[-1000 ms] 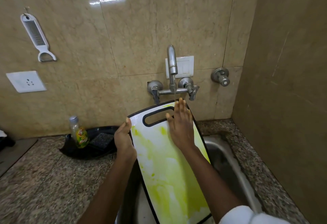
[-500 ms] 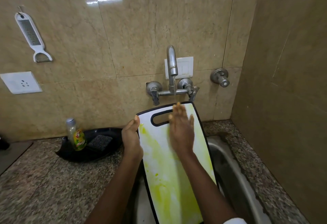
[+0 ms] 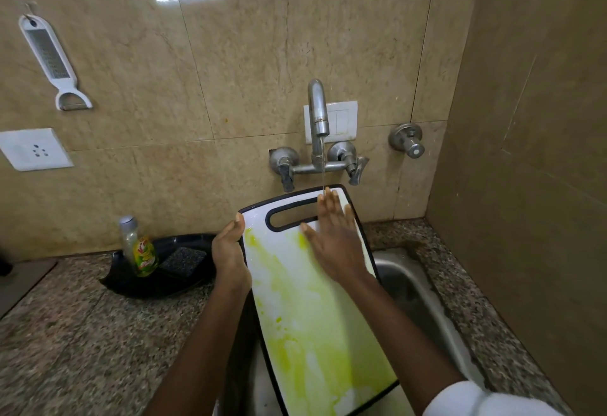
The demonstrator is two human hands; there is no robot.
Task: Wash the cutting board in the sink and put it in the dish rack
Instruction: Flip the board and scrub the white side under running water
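A white cutting board (image 3: 308, 310) with a black rim, a handle slot and yellow-green stains stands tilted in the steel sink (image 3: 423, 297). My left hand (image 3: 228, 251) grips its left edge near the top. My right hand (image 3: 335, 238) lies flat on the board's upper face, fingers straight and reaching past the handle slot. A thin stream of water falls from the wall tap (image 3: 317, 126) onto my right fingertips and the board's top edge. No dish rack is in view.
A black tray (image 3: 157, 281) on the granite counter (image 3: 82, 350) holds a dish-soap bottle (image 3: 139, 248) and a dark sponge (image 3: 184, 259). A grater (image 3: 52, 61) and a socket (image 3: 33, 149) are on the left wall. A tiled side wall (image 3: 532, 153) closes the right.
My right hand has slid down and then back up the board's upper face. The board sits slightly more to the right under the tap, still held by my left hand.
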